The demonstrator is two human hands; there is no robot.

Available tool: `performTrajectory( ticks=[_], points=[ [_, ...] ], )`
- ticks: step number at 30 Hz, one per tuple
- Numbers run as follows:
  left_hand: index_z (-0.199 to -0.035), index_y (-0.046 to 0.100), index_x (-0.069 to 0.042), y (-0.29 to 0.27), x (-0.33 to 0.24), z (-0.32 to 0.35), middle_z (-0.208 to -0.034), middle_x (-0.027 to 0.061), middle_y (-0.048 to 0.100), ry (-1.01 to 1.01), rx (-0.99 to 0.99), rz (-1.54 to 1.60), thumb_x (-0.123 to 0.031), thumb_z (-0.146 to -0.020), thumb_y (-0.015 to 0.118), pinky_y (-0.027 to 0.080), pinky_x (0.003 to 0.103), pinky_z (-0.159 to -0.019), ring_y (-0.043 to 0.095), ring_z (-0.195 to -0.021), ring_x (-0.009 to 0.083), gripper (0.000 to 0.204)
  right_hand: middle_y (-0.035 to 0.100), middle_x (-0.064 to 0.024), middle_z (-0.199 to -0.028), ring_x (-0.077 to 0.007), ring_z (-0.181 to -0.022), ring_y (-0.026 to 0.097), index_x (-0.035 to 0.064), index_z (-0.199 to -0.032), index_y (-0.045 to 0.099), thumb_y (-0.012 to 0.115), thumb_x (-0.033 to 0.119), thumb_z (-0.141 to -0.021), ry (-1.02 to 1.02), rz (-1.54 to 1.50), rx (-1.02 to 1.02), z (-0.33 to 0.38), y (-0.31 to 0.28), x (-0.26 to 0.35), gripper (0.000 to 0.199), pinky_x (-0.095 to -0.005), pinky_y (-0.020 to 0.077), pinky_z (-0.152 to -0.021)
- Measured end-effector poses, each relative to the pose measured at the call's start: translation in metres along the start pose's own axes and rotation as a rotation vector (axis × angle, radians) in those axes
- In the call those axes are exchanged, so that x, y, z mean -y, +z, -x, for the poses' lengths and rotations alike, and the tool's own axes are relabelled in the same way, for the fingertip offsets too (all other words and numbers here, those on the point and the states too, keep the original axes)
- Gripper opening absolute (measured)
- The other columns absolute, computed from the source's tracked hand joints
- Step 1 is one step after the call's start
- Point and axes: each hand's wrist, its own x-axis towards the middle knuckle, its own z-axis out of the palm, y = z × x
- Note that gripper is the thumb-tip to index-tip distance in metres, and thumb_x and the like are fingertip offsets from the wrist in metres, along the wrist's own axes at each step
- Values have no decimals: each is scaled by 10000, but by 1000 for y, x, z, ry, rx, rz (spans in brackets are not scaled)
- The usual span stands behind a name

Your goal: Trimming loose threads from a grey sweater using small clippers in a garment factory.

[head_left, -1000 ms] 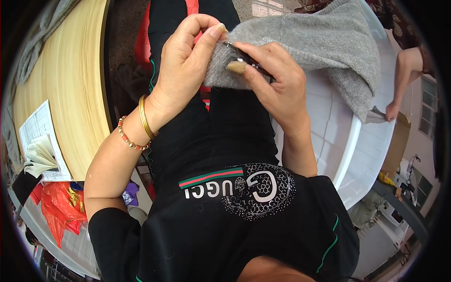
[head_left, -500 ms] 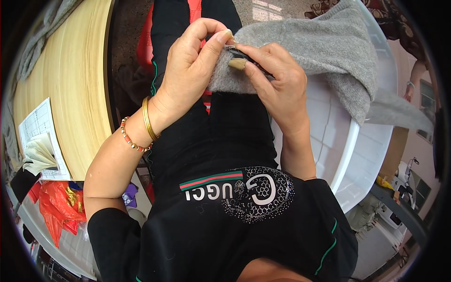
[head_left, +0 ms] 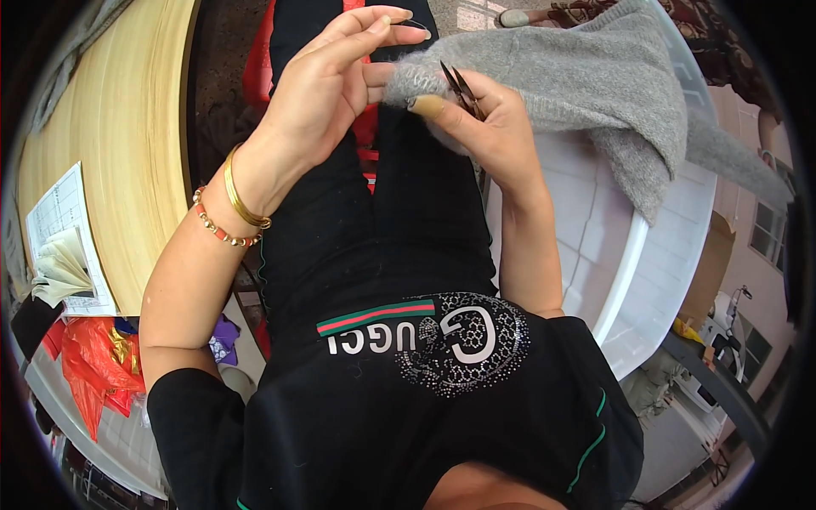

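Note:
A grey knitted garment (head_left: 544,72) stretches from the white tub to my hands, its near end above my lap. Light stitches show on that end. My right hand (head_left: 489,127) grips the knit and also holds small dark scissors (head_left: 461,87), their pointed blades sticking up past the fingers. A tan cover wraps the right thumb. My left hand (head_left: 327,93) is raised beside the fabric's end, thumb and forefinger pinched together near a thin dark needle-like thing (head_left: 415,23), too fine to make out well. Its lower fingers reach to the edge of the knit.
To my right stands a white tub (head_left: 629,280). A wooden table (head_left: 127,119) on the left carries paper sheets and an open booklet (head_left: 64,265). Below it lies a red plastic bag (head_left: 92,365). Another person's foot (head_left: 512,18) shows at the far edge.
My left hand has lifted away from the stitched end, up and slightly left. The right hand has turned, so the scissors now point upward and the stitches show.

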Motion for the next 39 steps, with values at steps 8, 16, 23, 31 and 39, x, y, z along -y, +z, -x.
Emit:
performTrajectory(
  ticks=[8,16,23,31,39],
  points=[
    [-1229,604,-7,-2,16,-5,-1117,36,654,14,131,-259,-216,-1039,539,441,251,-973,579,-1072,92,290,428,92,-610,-2,-488,336,102,-940,593,668,213,-987,156,-477,-121,6,-5,-2,142,-172,262,-448],
    [-1264,600,-47,14,23,6,-836,-60,438,199,63,-490,-207,-1061,508,365,199,-727,401,-795,31,274,450,93,-661,15,-503,346,113,-963,590,657,206,-998,125,-538,-169,11,-15,-2,120,-157,265,-437],
    [-1233,631,-57,21,22,7,-865,-67,513,211,97,-453,-234,-1067,519,367,187,-710,423,-807,19,267,456,98,-689,18,-524,339,73,-1038,627,669,199,-991,124,-482,-120,13,-15,-2,141,-163,255,-458],
    [-1130,674,-39,19,22,4,-844,-72,581,158,14,-311,-188,-1019,623,350,170,-605,430,-702,-10,192,458,96,-639,8,-518,350,60,-1023,676,703,232,-970,105,-444,-54,11,-10,0,182,-185,237,-450],
    [-1119,618,-48,13,21,9,-995,-39,610,128,23,-317,-164,-1034,592,422,176,-825,532,-922,18,147,440,94,-655,4,-518,327,61,-1037,628,678,210,-986,174,-443,-64,12,-9,5,166,-180,245,-472]
  ],
)
